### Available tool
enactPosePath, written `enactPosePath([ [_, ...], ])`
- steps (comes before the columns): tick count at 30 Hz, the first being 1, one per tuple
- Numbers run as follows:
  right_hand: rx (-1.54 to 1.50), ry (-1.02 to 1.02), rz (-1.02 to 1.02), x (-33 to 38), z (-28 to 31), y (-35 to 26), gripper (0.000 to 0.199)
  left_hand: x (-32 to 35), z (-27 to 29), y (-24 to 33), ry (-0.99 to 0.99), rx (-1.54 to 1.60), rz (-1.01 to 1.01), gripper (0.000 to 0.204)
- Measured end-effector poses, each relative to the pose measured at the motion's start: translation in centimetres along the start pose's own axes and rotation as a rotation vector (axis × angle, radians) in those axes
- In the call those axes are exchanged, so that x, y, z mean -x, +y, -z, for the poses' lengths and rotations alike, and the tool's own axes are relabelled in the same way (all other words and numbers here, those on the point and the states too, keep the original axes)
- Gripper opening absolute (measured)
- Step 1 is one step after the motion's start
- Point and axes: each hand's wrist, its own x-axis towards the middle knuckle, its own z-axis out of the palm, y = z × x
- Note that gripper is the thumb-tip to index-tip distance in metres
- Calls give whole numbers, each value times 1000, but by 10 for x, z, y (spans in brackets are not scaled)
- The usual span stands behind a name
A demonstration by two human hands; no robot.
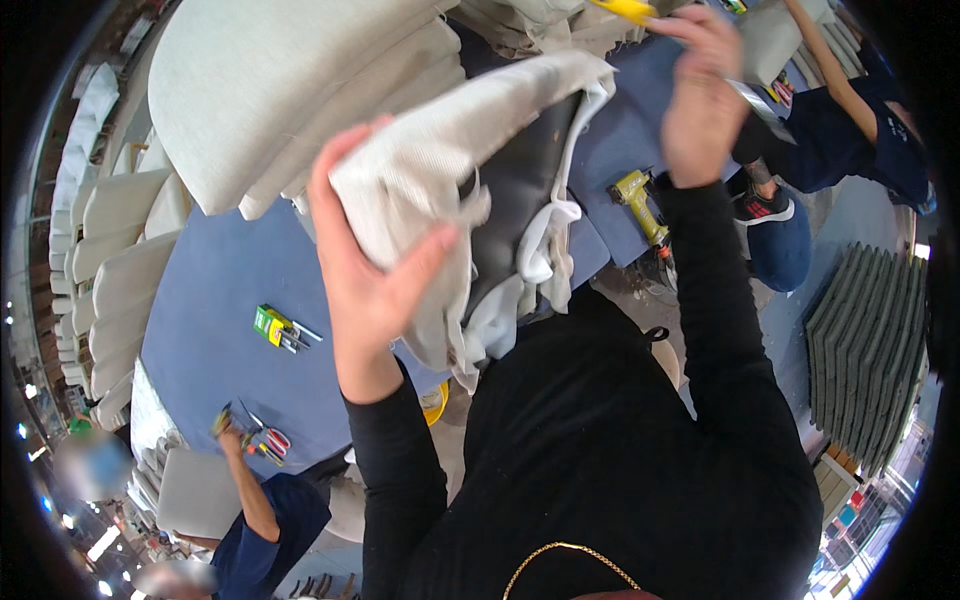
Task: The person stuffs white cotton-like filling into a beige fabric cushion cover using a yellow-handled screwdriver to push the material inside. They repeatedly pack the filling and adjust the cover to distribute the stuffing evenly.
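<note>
My left hand (365, 265) grips the folded edge of a beige fabric cover (440, 170) that is pulled over a dark grey cushion panel (525, 195). White lining hangs loose below the panel. My right hand (705, 95) is raised at the top of the view, closed around a yellow tool (625, 8) whose end shows past the fingers. Both sleeves are black.
A blue-topped table (215, 300) holds a green and yellow tool (272, 326) and a yellow power tool (642, 205). Beige cushions (270, 90) are stacked at the upper left. Dark grey panels (865, 350) are stacked on the right. One person works at the lower left, another at the upper right.
</note>
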Motion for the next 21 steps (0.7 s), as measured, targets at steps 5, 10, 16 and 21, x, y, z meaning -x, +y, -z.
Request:
enactPosePath([
  [5,-280,-23,-356,30,80,3,42,-48,-20,-12,41,-137,24,80],
  [10,-151,-773,-953,152,83,0,20,-81,-60,-4,46,-151,59,72],
  [16,-655,-1069,-910,222,58,-56,40,-105,-66,-29,209,-482,106,102],
  [21,-666,-1087,-720,243,42,-82,42,-120,-76,-26,183,-500,130,100],
])
